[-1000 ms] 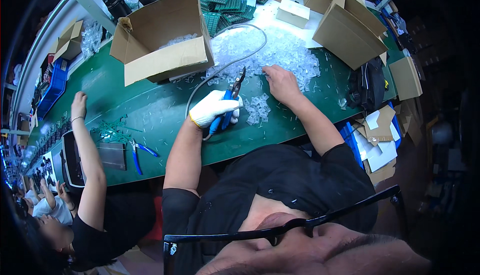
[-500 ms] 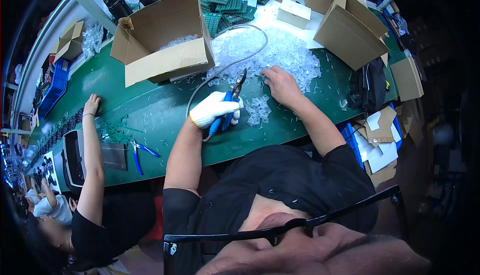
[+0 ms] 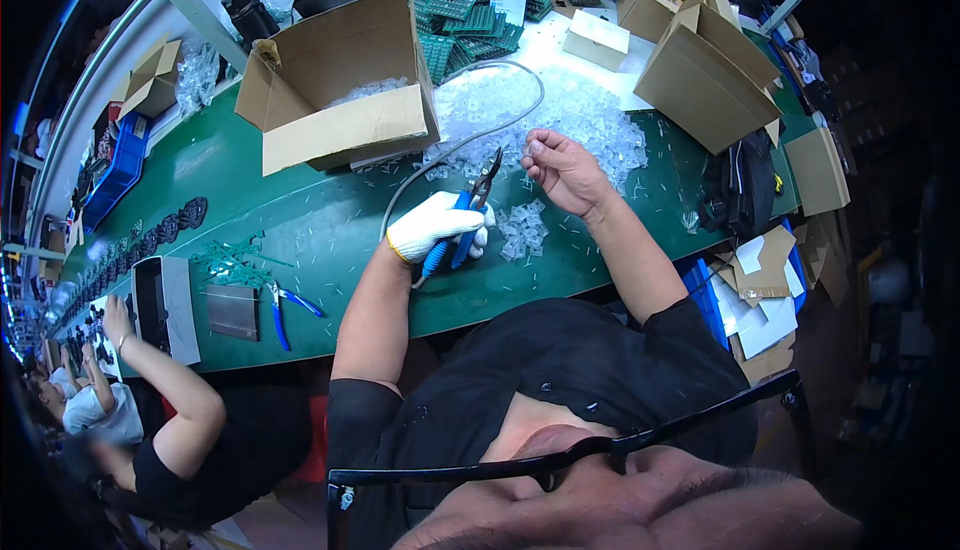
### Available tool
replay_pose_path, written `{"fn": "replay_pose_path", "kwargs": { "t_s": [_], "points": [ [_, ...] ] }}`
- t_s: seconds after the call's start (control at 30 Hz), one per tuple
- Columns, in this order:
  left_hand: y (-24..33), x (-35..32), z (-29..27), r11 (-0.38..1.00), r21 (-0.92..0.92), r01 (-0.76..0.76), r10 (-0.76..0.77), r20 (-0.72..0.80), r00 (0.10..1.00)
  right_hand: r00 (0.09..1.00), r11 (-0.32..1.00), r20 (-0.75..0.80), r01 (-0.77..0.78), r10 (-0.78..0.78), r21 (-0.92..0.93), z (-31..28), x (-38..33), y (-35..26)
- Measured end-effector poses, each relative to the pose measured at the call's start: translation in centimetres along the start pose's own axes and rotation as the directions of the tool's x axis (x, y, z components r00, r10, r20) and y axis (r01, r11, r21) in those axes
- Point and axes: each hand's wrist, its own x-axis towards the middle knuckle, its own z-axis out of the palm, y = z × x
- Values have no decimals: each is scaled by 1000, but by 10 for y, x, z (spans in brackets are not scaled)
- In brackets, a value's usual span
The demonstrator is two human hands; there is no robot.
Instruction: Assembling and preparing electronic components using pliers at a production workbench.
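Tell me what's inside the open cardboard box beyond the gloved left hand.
Small clear pieces show inside the cardboard box. Its near wall covers the bottom; anything beneath them cannot be seen.

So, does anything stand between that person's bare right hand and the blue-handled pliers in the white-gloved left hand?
Nothing visible does: a gap separates the bare right hand and the blue-handled pliers. The curved grey cable passes beyond it, and the small pile of clear plastic pieces lies nearer the body.
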Motion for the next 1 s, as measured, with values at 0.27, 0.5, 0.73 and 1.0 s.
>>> {"fn": "replay_pose_path", "kwargs": {
  "t_s": [0.27, 0.5, 0.73, 1.0],
  "points": [
    [-1, -1, 3, 1000, -11, 1, -1, -17, 1000, 1000, 992, -21, -8, 6, -125, 23, 1, 12],
    [2, -3, 5, 1000, 4, 15, -15, -26, 1000, 990, 926, -74, 83, -118, -369, 39, -5, 16],
    [2, -3, 5, 988, 156, 4, 6, -65, 998, 984, 880, -130, 45, -120, -472, 45, -13, 6],
    [0, 2, 8, 996, 88, 12, -1, -118, 993, 987, 914, -139, 12, -75, -406, 33, -17, 4]
  ]
}}
